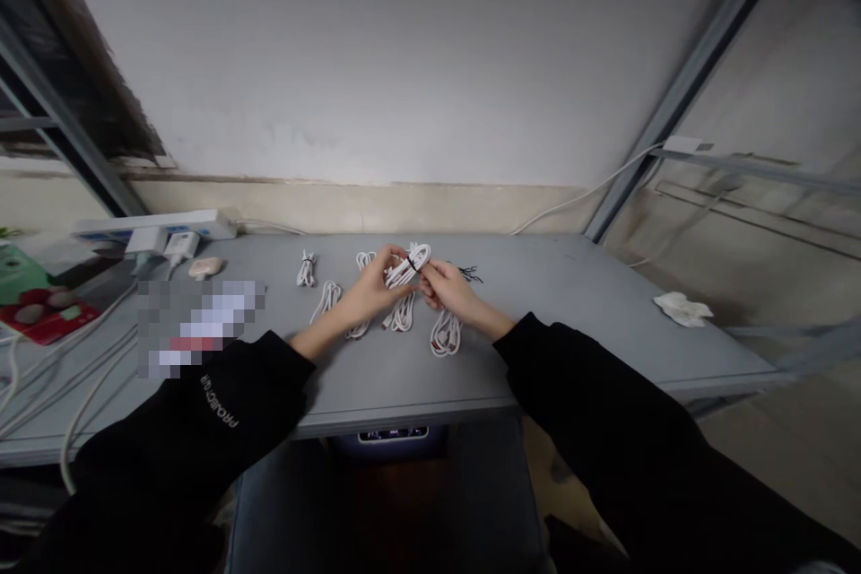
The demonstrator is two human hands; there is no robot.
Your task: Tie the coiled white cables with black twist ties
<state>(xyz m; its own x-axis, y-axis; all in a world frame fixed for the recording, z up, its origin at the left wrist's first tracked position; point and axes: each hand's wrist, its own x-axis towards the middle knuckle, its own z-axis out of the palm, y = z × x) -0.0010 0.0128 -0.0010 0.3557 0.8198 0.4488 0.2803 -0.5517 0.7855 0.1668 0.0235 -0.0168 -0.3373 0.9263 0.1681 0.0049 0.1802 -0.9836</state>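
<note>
Head view: left hand (369,289) and right hand (450,289) meet, fingers (430,271) pinching coiled white cable (407,267)

Coiled cables (445,334) in row mid-table (558,296); power strip (154,225) behind, left; crumpled tissue (682,309) far right.

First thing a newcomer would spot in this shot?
The bare hands at centre: the left hand and right hand meet on a white coiled cable bound with a black tie. More white coils lie around them on the grey table, with a pixelated patch to the left.
</note>
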